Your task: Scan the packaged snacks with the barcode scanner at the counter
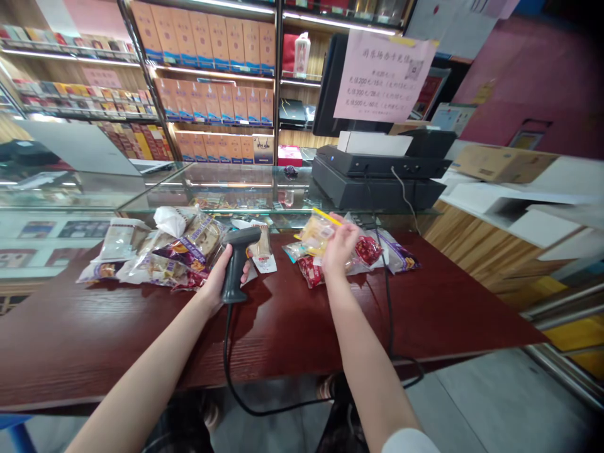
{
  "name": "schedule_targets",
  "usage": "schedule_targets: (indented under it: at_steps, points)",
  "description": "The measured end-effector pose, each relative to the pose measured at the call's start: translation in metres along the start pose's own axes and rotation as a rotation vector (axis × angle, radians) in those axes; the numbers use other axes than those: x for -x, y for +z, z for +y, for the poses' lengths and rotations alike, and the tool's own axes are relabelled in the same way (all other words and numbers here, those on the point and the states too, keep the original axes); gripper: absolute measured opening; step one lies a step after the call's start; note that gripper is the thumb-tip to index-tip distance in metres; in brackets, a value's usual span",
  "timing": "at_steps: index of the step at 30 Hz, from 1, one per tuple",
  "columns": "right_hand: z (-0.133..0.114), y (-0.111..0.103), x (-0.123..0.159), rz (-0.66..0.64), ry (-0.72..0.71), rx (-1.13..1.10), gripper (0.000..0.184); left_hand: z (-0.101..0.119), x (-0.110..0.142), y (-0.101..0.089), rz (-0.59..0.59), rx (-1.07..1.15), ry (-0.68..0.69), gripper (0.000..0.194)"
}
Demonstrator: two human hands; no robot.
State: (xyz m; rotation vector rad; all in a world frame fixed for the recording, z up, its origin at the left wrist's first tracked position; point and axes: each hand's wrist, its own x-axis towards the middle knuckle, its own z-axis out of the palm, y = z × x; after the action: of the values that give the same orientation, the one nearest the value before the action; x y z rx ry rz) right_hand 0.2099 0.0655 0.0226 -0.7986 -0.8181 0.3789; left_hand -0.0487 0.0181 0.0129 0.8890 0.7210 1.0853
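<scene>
My left hand [221, 277] is wrapped round the grip of a dark barcode scanner [234, 267], held upright over the table with its head pointing right. In my right hand [340, 245] is a clear snack bag [317, 231] with a yellow top edge and pale contents. It is raised just above several red and clear snack packets [369, 250] lying on the right. On the left, beside the scanner, lies a heap of snack packets [182, 248] in white, purple and clear wrapping. A white-and-clear packet [262, 248] lies just behind the scanner's head.
The scanner's black cable [264, 414] loops below the front edge of the dark red table [292, 333] and runs up past my right arm. A glass counter [221, 185] stands behind, with a black cash drawer [368, 192] and monitor [330, 88] on it.
</scene>
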Motion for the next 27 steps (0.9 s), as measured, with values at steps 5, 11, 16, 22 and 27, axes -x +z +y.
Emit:
schedule_targets:
  at_steps: [5,11,16,22,27]
  points:
    - [-0.009,-0.024,-0.018,0.121,-0.293,0.177,0.012,0.004,0.001,0.000,0.033,0.027,0.006,0.053]
    - [0.001,-0.027,-0.018,0.011,-0.250,0.471,0.019,0.000,-0.002,-0.003,0.019,0.074,0.023,0.050]
    - [0.010,-0.028,-0.021,-0.042,-0.035,0.420,0.022,0.002,-0.001,-0.001,0.032,0.122,-0.041,0.051]
    - [0.010,-0.028,-0.028,0.053,0.016,0.150,0.022,0.003,0.000,0.000,0.023,0.135,-0.061,0.051]
    - [0.008,-0.034,-0.025,-0.090,-0.126,0.549,0.015,0.003,0.000,-0.001,0.032,0.110,-0.033,0.051]
